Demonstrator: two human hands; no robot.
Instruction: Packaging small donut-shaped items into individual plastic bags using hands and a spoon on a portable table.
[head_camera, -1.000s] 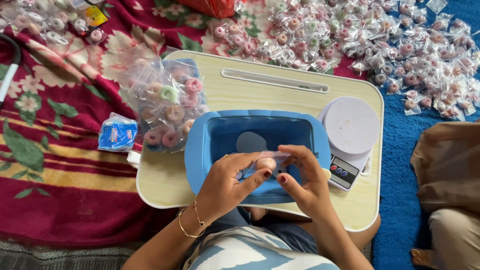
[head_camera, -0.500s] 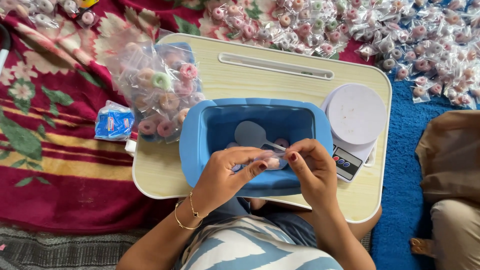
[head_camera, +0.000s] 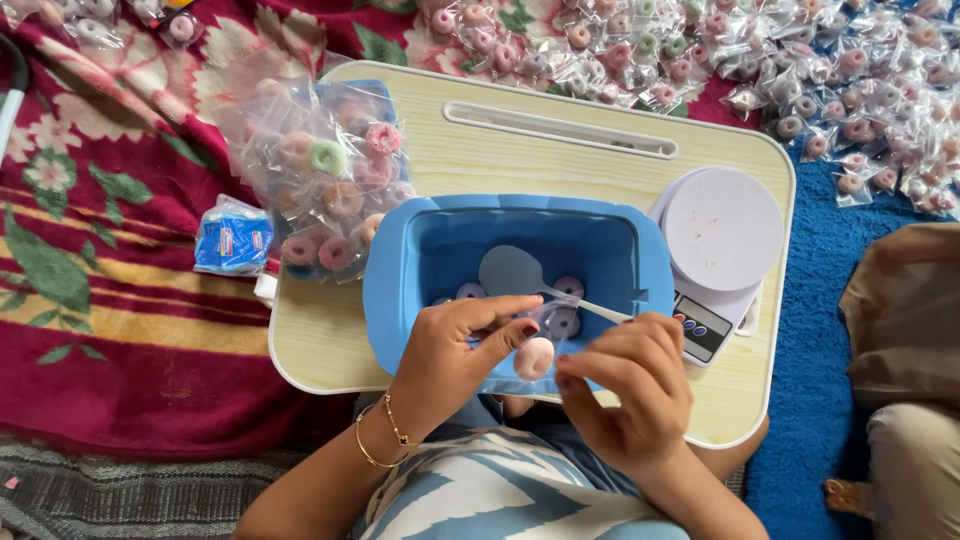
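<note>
From the head camera, looking straight down, the person's left hand (head_camera: 455, 345) and right hand (head_camera: 625, 380) meet over the near rim of a blue plastic tub (head_camera: 400, 270) that sits on a pale wooden lap tray (head_camera: 500, 150). Between them they hold a small clear plastic bag (head_camera: 520, 372); the left thumb and fingers are pinched together on its upper edge, and the right fingers are curled in and closed on its right side. A pale pink ring-shaped piece (head_camera: 534, 357) sits inside the bag, just above the tub's near edge and touching the left fingertips.

Inside the tub lie a few more small rings (head_camera: 563, 322) and a grey flat scoop (head_camera: 510, 270) whose thin handle runs toward the right hand. Just right of the tub, touching its side, stands a small white kitchen scale (head_camera: 722, 228) with a round platform. At the tray's left end rests a large clear bag of coloured rings (head_camera: 320, 180), partly hanging over the edge. A small blue-and-white packet (head_camera: 232, 238) lies on the red floral blanket (head_camera: 90, 300) beside it. Many small sealed packets with rings (head_camera: 760, 60) are scattered beyond the tray, across blanket and blue mat (head_camera: 815, 380).
</note>
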